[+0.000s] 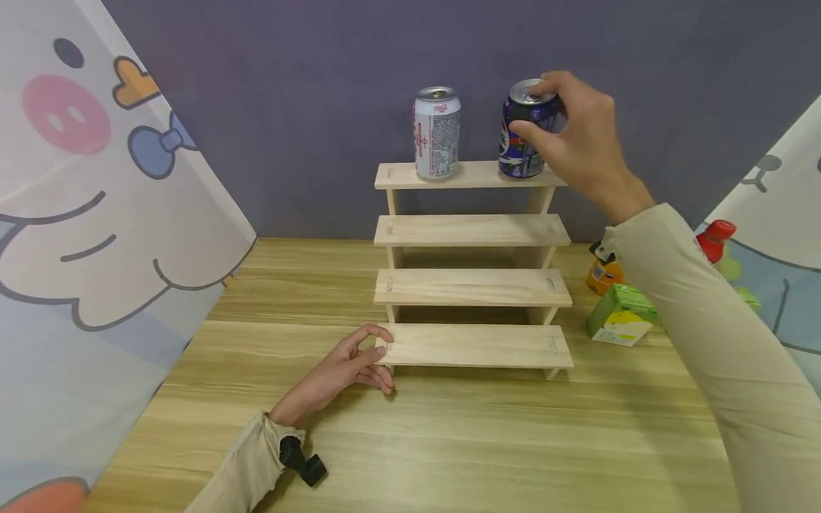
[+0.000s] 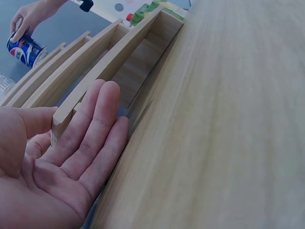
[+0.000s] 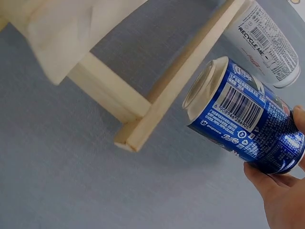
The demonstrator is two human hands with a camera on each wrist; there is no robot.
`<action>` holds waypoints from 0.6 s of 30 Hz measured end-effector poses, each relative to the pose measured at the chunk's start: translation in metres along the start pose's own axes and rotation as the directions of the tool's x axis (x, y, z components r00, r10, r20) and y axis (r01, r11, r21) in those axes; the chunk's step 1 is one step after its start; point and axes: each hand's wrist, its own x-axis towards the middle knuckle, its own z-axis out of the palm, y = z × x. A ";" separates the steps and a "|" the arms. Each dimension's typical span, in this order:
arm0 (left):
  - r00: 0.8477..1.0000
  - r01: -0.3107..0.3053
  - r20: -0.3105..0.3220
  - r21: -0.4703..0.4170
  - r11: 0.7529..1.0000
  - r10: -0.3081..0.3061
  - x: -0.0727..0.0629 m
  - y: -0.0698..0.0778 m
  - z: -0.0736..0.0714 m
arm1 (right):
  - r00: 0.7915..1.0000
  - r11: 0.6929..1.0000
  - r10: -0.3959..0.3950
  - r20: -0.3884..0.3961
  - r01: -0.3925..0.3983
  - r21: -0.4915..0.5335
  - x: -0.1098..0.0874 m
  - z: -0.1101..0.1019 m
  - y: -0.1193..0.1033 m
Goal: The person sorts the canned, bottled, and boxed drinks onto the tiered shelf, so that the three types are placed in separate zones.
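A four-step wooden display stand stands on the table. My right hand grips a blue Pepsi can near its top, thumb on one side and fingers on the other. The can is at the right end of the top step, leaning slightly; its base is close to the step's edge in the right wrist view. On the same step, to the left, a white Coca-Cola can stands upright. My left hand holds the left end of the lowest step, thumb above and fingers beneath the board.
Right of the stand, a green carton and an orange package sit on the wood-grain table. A red-capped item is partly hidden behind my right sleeve. A grey wall rises behind the stand, with cartoon-printed panels at the sides.
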 end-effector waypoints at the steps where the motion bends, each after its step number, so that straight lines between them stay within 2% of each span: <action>1: 1.000 0.001 0.000 -0.001 1.000 -0.001 0.000 0.000 0.000 | 1.000 1.000 0.005 -0.004 -0.005 0.003 0.001 0.002 0.001; 13: 1.000 -0.002 0.009 0.000 1.000 0.002 0.002 -0.001 0.000 | 0.997 1.000 0.026 -0.075 -0.026 0.009 0.000 0.018 0.013; 18: 1.000 -0.011 0.011 -0.003 1.000 0.011 0.003 -0.002 -0.002 | 0.992 0.993 0.109 -0.060 -0.107 0.043 0.003 0.022 0.019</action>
